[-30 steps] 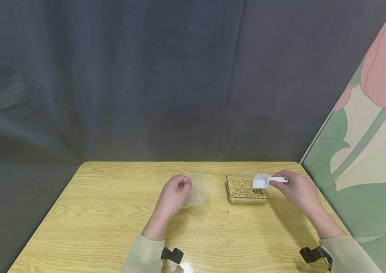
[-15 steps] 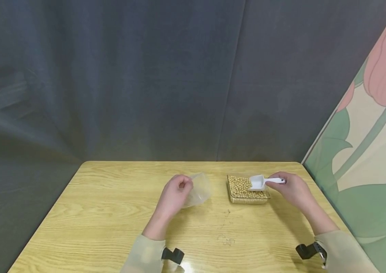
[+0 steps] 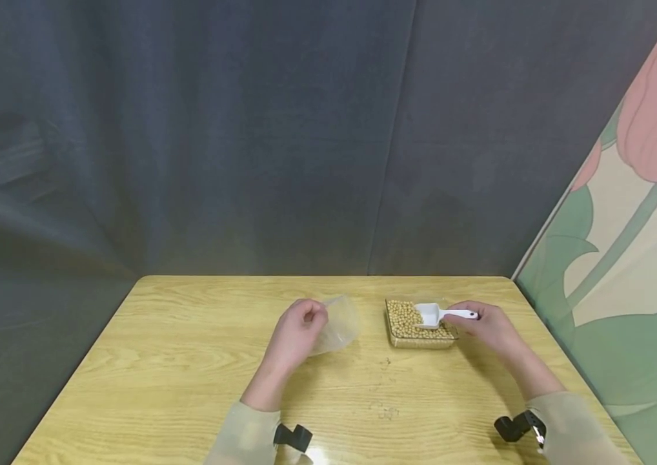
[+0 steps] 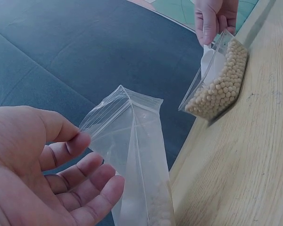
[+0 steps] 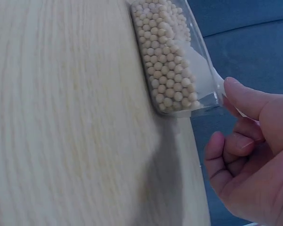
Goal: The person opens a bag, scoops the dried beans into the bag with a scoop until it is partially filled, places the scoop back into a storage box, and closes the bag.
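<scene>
My left hand (image 3: pixel 301 326) pinches the top edge of a clear zip bag (image 4: pixel 137 136) between thumb and forefinger, the other fingers loosely curled beside it. Some soybeans (image 4: pixel 161 207) show low in the bag, which stands upright. On the right, my right hand (image 3: pixel 488 326) grips the handle of a white scoop (image 3: pixel 430 314). Its blade is partly sunk among the soybeans in a clear rectangular container (image 3: pixel 423 344). Through the container's wall, the right wrist view shows the scoop's blade (image 5: pixel 202 75) against the heaped beans (image 5: pixel 167 70).
All of this is on a wood-grain table (image 3: pixel 189 361). A dark curtain (image 3: pixel 259 142) hangs behind its far edge, and a flower-patterned cloth (image 3: pixel 630 271) runs along the right side. Both wrists wear black camera mounts (image 3: pixel 293 437).
The right hand has moved left and slightly down, and the scoop has gone deeper into the soybeans. The left hand and the bag have stayed in place.
</scene>
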Motion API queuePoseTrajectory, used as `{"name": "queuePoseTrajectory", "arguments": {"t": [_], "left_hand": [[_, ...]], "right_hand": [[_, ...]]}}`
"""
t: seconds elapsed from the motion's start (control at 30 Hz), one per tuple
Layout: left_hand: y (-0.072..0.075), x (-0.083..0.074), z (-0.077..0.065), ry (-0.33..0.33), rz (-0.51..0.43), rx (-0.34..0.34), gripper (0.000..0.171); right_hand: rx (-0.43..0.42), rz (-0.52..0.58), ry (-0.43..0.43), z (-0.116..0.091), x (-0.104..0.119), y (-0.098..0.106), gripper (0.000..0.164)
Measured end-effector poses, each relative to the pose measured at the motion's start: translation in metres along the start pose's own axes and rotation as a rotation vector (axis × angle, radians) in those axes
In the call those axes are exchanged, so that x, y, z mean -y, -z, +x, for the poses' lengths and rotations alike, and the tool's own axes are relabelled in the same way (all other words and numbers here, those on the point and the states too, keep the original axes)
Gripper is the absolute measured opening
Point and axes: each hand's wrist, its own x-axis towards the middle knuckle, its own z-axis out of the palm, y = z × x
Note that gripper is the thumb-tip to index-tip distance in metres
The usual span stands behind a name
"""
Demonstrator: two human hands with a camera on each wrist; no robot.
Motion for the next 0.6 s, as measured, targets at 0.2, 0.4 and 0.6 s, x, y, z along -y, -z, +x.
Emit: {"name": "queuePoseTrajectory", "arguments": {"t": [0.2,0.4,0.6], "left_hand": [[-0.001,0.003,-0.001,-0.001,0.001,0.003,0.021],[-0.002,0.003,-0.001,0.005,0.001,0.002,0.022],[0.000,0.002,0.001,0.003,0.017,-0.001,0.023]], "right_hand": [[0.013,0.076,-0.040,0.002,-0.007,-0.008,0.042],[0.011,0.140,-0.075,0.000,-0.012,-0.012,0.043],[-0.006,0.183,-0.087,0.001,-0.015,-0.015,0.041]]}}
